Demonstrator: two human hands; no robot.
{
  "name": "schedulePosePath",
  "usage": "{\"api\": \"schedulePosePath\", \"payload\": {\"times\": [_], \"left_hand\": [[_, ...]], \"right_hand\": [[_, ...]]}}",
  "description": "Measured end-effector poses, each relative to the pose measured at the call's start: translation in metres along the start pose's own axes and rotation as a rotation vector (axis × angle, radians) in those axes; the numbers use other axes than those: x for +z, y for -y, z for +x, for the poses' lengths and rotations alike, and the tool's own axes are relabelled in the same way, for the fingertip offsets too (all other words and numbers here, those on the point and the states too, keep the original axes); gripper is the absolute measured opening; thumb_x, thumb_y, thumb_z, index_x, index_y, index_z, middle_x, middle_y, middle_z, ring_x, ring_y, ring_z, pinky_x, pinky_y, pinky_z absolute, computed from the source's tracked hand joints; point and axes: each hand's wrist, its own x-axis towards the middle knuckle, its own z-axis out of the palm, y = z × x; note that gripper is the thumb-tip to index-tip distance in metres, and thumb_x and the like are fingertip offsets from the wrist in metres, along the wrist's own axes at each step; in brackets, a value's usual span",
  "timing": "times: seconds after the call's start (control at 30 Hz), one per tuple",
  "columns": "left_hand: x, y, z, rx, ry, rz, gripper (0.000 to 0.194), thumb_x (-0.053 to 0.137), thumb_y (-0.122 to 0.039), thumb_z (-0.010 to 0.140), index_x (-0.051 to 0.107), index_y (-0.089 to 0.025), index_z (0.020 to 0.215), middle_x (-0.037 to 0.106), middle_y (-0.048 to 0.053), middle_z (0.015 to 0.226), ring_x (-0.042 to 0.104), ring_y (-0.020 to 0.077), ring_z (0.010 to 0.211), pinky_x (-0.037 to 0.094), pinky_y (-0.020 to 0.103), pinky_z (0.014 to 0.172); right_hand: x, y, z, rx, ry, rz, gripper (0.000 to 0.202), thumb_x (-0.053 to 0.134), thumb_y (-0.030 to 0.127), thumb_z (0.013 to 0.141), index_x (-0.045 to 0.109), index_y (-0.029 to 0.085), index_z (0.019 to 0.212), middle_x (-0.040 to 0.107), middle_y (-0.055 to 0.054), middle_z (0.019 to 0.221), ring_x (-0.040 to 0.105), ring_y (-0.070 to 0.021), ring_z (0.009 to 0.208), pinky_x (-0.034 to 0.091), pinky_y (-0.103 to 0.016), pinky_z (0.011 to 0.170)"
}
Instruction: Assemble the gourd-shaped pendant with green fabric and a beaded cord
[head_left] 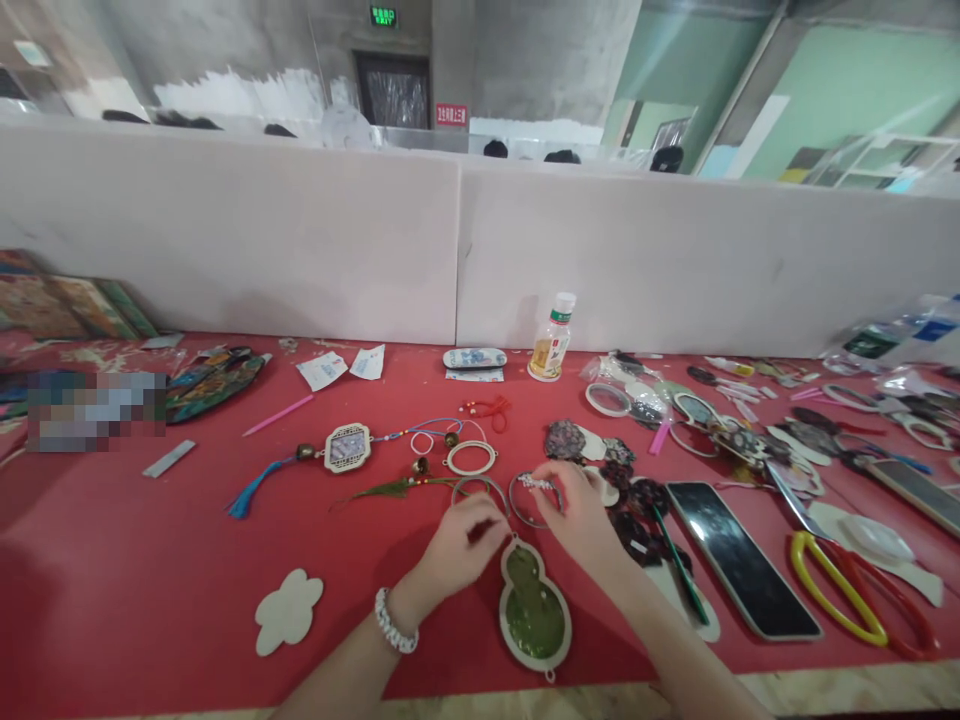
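Observation:
My left hand (466,545), with a beaded bracelet (395,622) on its wrist, is above the top of a green gourd-shaped pendant (535,615) in a pale frame. Thumb and fingers are pinched near the pendant's top loop; what they hold is too small to name. My right hand (574,510) is beside a round ring (525,500) with small white beads (535,482) in it. Its thumb and fingertips are close together at the beads, and any held item cannot be made out. A second ring (480,482) lies behind my left hand.
At left lie a blue-tasselled pendant (347,448) and a pale flower-shaped piece (289,612). To the right are a phone (742,560), scissors (840,590) and dark fabric pieces (649,495). A bottle (551,338) stands near the white partition (337,240).

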Motion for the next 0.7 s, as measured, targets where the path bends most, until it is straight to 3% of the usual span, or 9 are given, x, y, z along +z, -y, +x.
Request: {"api": "schedulePosePath", "payload": {"times": [0.13, 0.23, 0.3, 0.4, 0.47, 0.53, 0.6, 0.7], "left_hand": [[-0.004, 0.016, 0.007, -0.182, -0.319, -0.529, 0.026, 0.047, -0.039, 0.079, 0.052, -0.015, 0.070, 0.041, -0.004, 0.056, 0.036, 0.0068, 0.044, 0.029, 0.020, 0.044], [-0.006, 0.020, 0.010, -0.222, -0.373, -0.684, 0.025, 0.047, -0.038, 0.076, 0.051, -0.015, 0.071, 0.040, -0.004, 0.055, 0.035, 0.0066, 0.043, 0.028, 0.020, 0.044], [-0.009, 0.018, 0.011, -0.220, -0.366, -0.652, 0.025, 0.041, -0.037, 0.078, 0.049, -0.015, 0.070, 0.039, -0.004, 0.054, 0.033, 0.0075, 0.043, 0.028, 0.021, 0.044], [-0.016, 0.008, 0.010, -0.123, -0.271, -0.283, 0.022, 0.037, -0.031, 0.080, 0.051, -0.016, 0.073, 0.044, -0.001, 0.060, 0.041, 0.0123, 0.053, 0.034, 0.025, 0.052], [-0.021, 0.000, 0.009, 0.006, -0.061, 0.165, 0.013, 0.045, -0.025, 0.075, 0.055, -0.017, 0.076, 0.052, 0.005, 0.076, 0.047, 0.0194, 0.075, 0.037, 0.033, 0.071], [-0.023, -0.006, 0.008, 0.078, 0.073, 0.527, 0.011, 0.053, -0.023, 0.069, 0.057, -0.018, 0.078, 0.054, 0.007, 0.090, 0.044, 0.0250, 0.089, 0.032, 0.041, 0.081], [-0.021, -0.008, 0.009, 0.102, 0.159, 0.717, 0.016, 0.060, -0.027, 0.066, 0.057, -0.018, 0.078, 0.054, 0.008, 0.097, 0.042, 0.0269, 0.092, 0.030, 0.042, 0.083], [-0.014, -0.003, 0.010, 0.091, 0.196, 0.779, 0.007, 0.057, -0.025, 0.070, 0.054, -0.018, 0.072, 0.055, 0.006, 0.088, 0.044, 0.0236, 0.087, 0.033, 0.039, 0.079]], "right_hand": [[0.016, 0.001, 0.015, -0.080, 0.072, 0.017, 0.016, 0.043, 0.011, 0.074, 0.056, 0.020, 0.076, 0.061, -0.003, 0.091, 0.050, -0.0187, 0.091, 0.027, -0.035, 0.083], [0.023, -0.001, 0.007, -0.185, 0.155, 0.045, 0.036, 0.046, 0.007, 0.066, 0.058, 0.024, 0.095, 0.058, -0.003, 0.101, 0.045, -0.0202, 0.099, 0.025, -0.036, 0.085], [0.024, -0.001, 0.001, -0.254, 0.217, 0.053, 0.047, 0.047, 0.006, 0.061, 0.057, 0.028, 0.102, 0.054, -0.001, 0.109, 0.041, -0.0212, 0.104, 0.023, -0.037, 0.088], [0.023, -0.002, -0.002, -0.257, 0.228, 0.060, 0.040, 0.048, 0.006, 0.063, 0.058, 0.027, 0.095, 0.053, 0.000, 0.110, 0.038, -0.0208, 0.106, 0.022, -0.037, 0.089], [0.023, -0.003, -0.001, -0.208, 0.208, 0.068, 0.028, 0.047, 0.005, 0.066, 0.059, 0.024, 0.083, 0.054, 0.000, 0.107, 0.039, -0.0198, 0.104, 0.023, -0.036, 0.088], [0.024, -0.006, 0.001, -0.158, 0.192, 0.074, 0.022, 0.047, 0.004, 0.067, 0.056, 0.022, 0.075, 0.056, 0.000, 0.103, 0.040, -0.0189, 0.102, 0.024, -0.035, 0.086], [0.025, -0.009, 0.002, -0.128, 0.175, 0.077, 0.021, 0.047, 0.004, 0.069, 0.056, 0.021, 0.076, 0.057, 0.000, 0.100, 0.042, -0.0185, 0.099, 0.025, -0.034, 0.085], [0.026, -0.014, 0.002, -0.115, 0.134, 0.084, 0.025, 0.047, 0.006, 0.070, 0.057, 0.022, 0.087, 0.058, -0.002, 0.098, 0.044, -0.0199, 0.097, 0.026, -0.036, 0.084]]}}
